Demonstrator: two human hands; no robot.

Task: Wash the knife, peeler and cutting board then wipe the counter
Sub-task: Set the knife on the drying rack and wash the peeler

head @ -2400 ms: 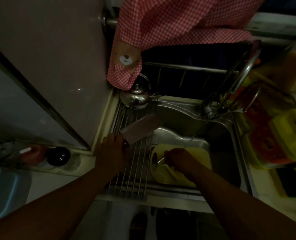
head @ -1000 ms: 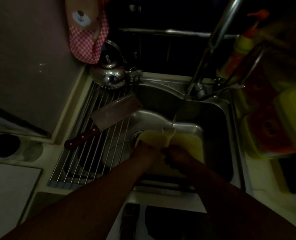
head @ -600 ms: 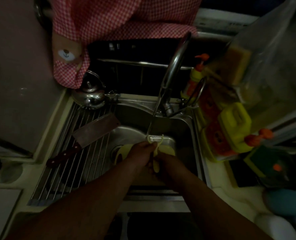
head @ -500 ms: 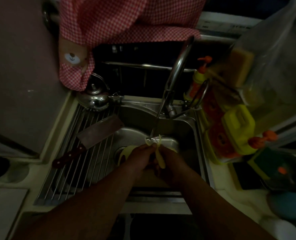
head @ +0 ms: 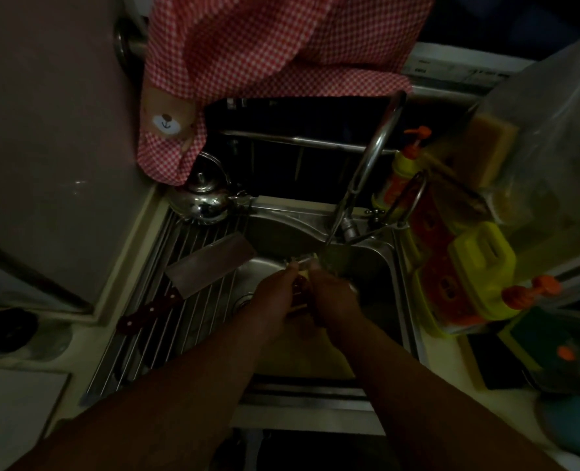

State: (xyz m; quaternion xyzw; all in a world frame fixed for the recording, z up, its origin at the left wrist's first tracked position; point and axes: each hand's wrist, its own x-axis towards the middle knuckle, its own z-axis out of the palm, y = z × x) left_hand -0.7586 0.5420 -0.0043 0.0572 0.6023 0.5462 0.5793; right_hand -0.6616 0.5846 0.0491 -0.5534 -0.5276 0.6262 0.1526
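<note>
Peeler (head: 302, 262) was what mattered here. A couple of seconds back the left hand (head: 275, 295) was off at the drying rack (head: 145, 338) letting go of the knife (head: 210, 263), and the right hand (head: 332, 297) was alone with the peeler down on the cutting board (head: 302, 355). By this frame both hands had met in the middle of the sink (head: 402, 287), right under the faucet (head: 373, 154), and they'd lifted the peeler off the board toward the thin stream of water. Left fingers were curled round it with just the pale tip poking out past them. The right hand looked wrapped round the lower end too, though my feed was dark enough that I couldn't make out each finger. Knife had stayed put, lying flat across the rack bars with its handle toward the near left, nobody touching it. Board lay in the bottom of the basin beneath the wrists. My read: knife was done, peeler was mid-rinse, and the board plus wiping the counter (head: 88, 341) were both yet to come. It's a small, wet, sharp thing, so I'd have kept that two-handed hold snug.
</note>
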